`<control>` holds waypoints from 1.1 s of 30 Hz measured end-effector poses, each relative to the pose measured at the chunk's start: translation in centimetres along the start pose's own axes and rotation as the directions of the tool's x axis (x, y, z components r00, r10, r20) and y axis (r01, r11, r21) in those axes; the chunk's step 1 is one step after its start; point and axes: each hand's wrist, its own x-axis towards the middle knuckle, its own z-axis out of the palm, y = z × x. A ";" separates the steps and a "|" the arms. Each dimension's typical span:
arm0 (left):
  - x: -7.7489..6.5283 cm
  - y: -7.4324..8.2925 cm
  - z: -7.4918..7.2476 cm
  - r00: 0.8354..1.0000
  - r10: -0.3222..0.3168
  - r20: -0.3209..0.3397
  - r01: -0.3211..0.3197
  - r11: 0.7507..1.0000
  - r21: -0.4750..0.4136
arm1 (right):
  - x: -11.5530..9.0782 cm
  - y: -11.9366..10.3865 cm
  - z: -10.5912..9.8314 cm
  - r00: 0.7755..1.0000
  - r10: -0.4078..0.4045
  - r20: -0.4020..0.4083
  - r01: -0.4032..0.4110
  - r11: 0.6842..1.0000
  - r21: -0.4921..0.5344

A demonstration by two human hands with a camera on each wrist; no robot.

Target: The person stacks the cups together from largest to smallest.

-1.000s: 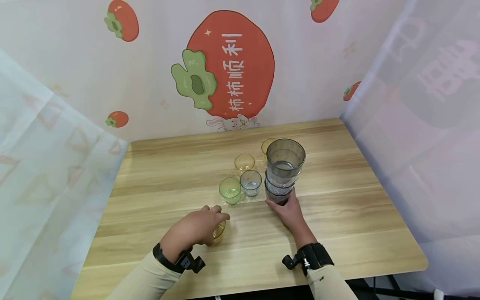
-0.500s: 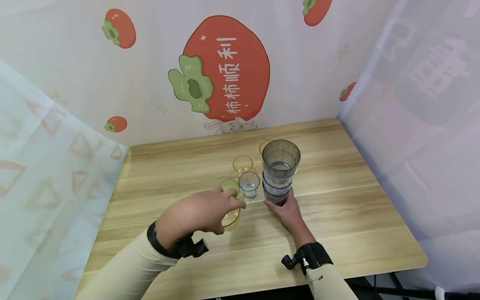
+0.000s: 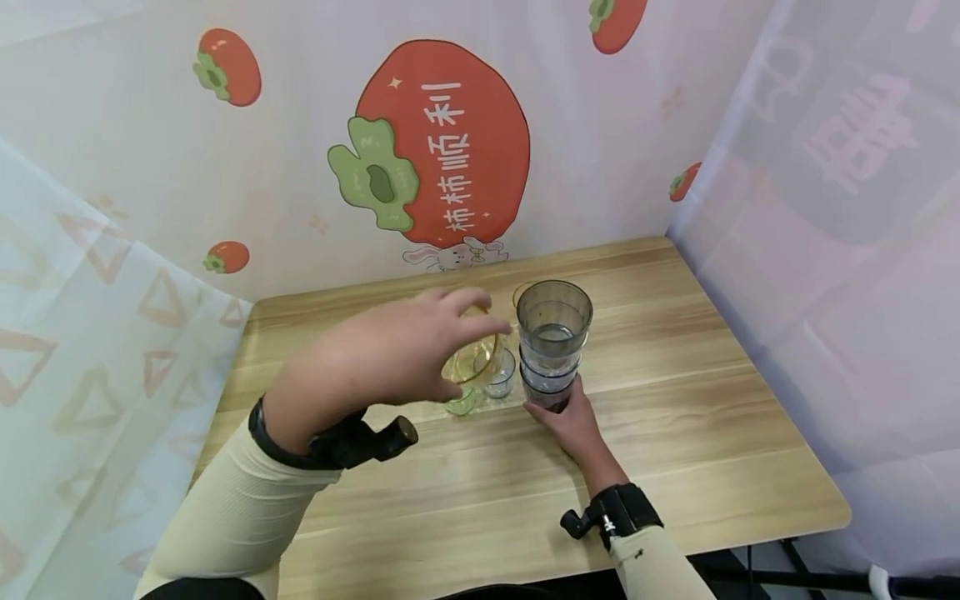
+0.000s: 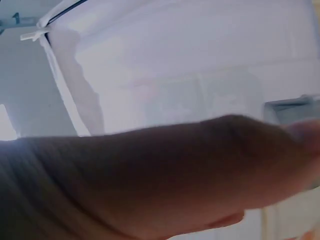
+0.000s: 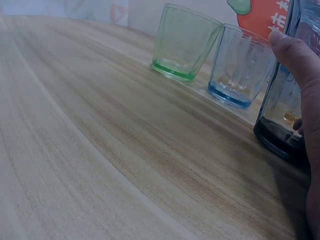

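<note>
My left hand point(image 3: 393, 346) holds a yellow glass point(image 3: 474, 362) raised above the table, thumb and fingers around its upper part. Below it, partly covered, stand a green glass point(image 3: 462, 403) and a pale blue glass point(image 3: 501, 379). Both show upright in the right wrist view, the green glass point(image 5: 182, 45) left of the blue glass point(image 5: 237, 70). My right hand point(image 3: 573, 425) grips the base of a tall stack of glasses point(image 3: 553, 333), a smoky grey one on top. The left wrist view is mostly filled by the left hand point(image 4: 170, 175), dark and blurred.
Another yellow glass point(image 3: 519, 293) stands behind the stack, only its rim showing. The wooden table point(image 3: 675, 400) ends at a printed curtain point(image 3: 300, 167) behind and at fabric sides.
My left hand has lifted the yellow glass from the table's near side and carried it forward and right, over the green and blue glasses. The right hand stays on the stack.
</note>
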 end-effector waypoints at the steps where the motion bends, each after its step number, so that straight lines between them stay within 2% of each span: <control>1: 0.0 0.0 -0.5 0.999 -0.003 -0.033 0.003 1.000 0.013 | 0.0 0.0 0.0 1.000 0.003 0.000 -0.003 1.000 0.000; 4: 0.2 0.2 -1.6 0.991 -0.002 -0.134 0.007 0.999 0.034 | 0.0 0.0 -0.1 1.000 0.014 0.005 -0.014 1.000 0.012; 6: 0.3 0.4 -2.1 0.979 0.012 -0.204 -0.004 0.999 0.041 | 0.0 0.1 -0.1 1.000 0.018 0.011 -0.019 1.000 0.021; 11: 1.2 1.0 -2.6 0.925 0.094 -0.367 -0.068 0.994 0.084 | 0.0 0.3 -0.2 1.000 0.004 0.016 -0.005 0.999 0.032; 14: 2.0 1.4 -2.4 0.898 0.140 -0.418 -0.106 0.989 0.102 | 0.0 0.3 -0.3 1.000 -0.013 0.015 0.012 1.000 0.027; 16: 2.7 1.5 -2.0 0.891 0.168 -0.423 -0.140 0.985 0.097 | 0.0 0.3 -0.3 1.000 -0.021 0.015 0.020 0.999 0.028; 18: 3.4 1.6 -1.5 0.895 0.188 -0.405 -0.166 0.982 0.089 | 0.0 0.3 -0.4 0.999 -0.029 0.015 0.028 0.999 0.033; 22: 4.9 1.5 -0.4 0.922 0.206 -0.328 -0.200 0.978 0.052 | 0.0 0.4 -0.4 0.999 -0.042 0.010 0.042 0.998 0.042; 26: 6.1 1.2 0.5 0.947 0.175 -0.271 -0.180 0.984 0.007 | 0.1 0.5 -0.3 0.998 -0.054 0.015 0.053 0.997 0.051; 33: 6.7 0.7 1.0 0.964 0.131 -0.230 -0.143 0.989 -0.037 | 0.1 0.5 -0.4 0.999 -0.051 0.015 0.051 0.998 0.040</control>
